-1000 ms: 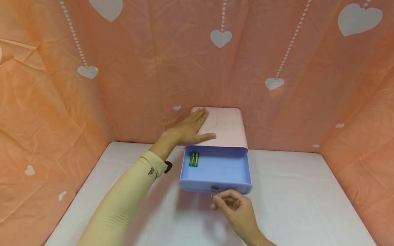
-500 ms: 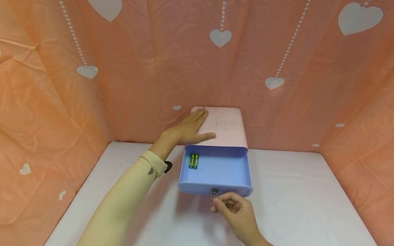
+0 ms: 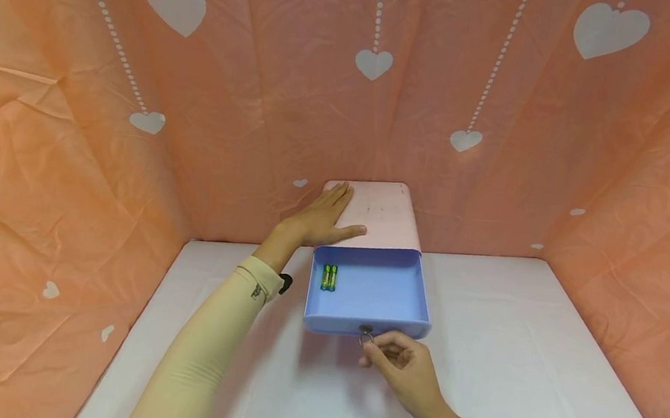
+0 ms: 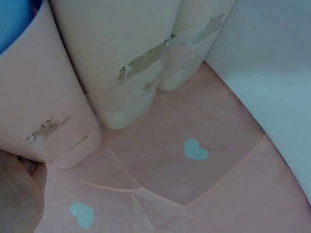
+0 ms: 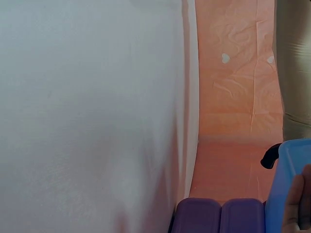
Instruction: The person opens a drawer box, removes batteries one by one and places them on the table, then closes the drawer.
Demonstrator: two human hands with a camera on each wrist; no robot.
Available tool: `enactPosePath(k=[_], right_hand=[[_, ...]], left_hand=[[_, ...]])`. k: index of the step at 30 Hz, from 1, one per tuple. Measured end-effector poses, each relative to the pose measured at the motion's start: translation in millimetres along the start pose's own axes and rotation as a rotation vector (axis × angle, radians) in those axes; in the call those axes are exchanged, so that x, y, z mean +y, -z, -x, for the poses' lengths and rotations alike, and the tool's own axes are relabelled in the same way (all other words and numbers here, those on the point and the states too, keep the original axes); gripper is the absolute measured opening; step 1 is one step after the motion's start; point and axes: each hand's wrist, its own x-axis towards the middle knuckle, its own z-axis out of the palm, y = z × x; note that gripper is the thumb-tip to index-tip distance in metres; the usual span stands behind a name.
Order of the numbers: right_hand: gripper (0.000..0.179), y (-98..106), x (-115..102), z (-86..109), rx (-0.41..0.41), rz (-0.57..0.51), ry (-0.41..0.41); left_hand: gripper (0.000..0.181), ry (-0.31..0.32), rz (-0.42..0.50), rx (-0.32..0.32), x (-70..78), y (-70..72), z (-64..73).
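Observation:
A small pink drawer cabinet (image 3: 383, 215) stands at the back of the table, its blue top drawer (image 3: 378, 295) pulled out toward me. Two green batteries (image 3: 329, 278) lie side by side in the drawer's left part. My left hand (image 3: 322, 218) rests on top of the cabinet with its fingers straight and thumb spread. At the drawer's front, my right hand (image 3: 404, 369) pinches a metal ring pull (image 3: 366, 338) between thumb and forefinger. The right wrist view catches only part of the right hand's fingers (image 5: 297, 201) beside the blue drawer front.
Below the open drawer, two purple drawer fronts (image 5: 197, 216) show closed in the right wrist view. Cream lower tiers (image 4: 121, 58) with worn tape appear in the left wrist view. An orange cloth with hearts (image 3: 261, 92) hangs around the white table (image 3: 510, 350).
The blue drawer has slid slightly farther out toward me, with the right hand moving along on its ring. The batteries have come forward with it. The left hand has stayed in place.

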Motion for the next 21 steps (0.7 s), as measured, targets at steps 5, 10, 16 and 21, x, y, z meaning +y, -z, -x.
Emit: enactPosePath(k=[5,10,16,21], right_hand=[[0.009,-0.5,-0.3,2.3,0.001,0.007,0.003],[0.009,-1.1,0.8,4.9,-0.007,0.006,0.017],[0.008,0.0,1.9,7.0,-0.009,-0.003,0.014],[0.007,0.8,2.0,7.5,-0.014,-0.008,0.026]], left_hand=[[0.11,-0.003,0.005,0.0,-0.1,0.0,0.0],[0.11,-0.001,0.002,-0.005,-0.2,-0.4,-0.1],[0.109,-0.002,0.001,-0.005,1.2,1.0,0.8],[0.109,-0.002,0.001,-0.005,1.1,0.6,-0.1]])
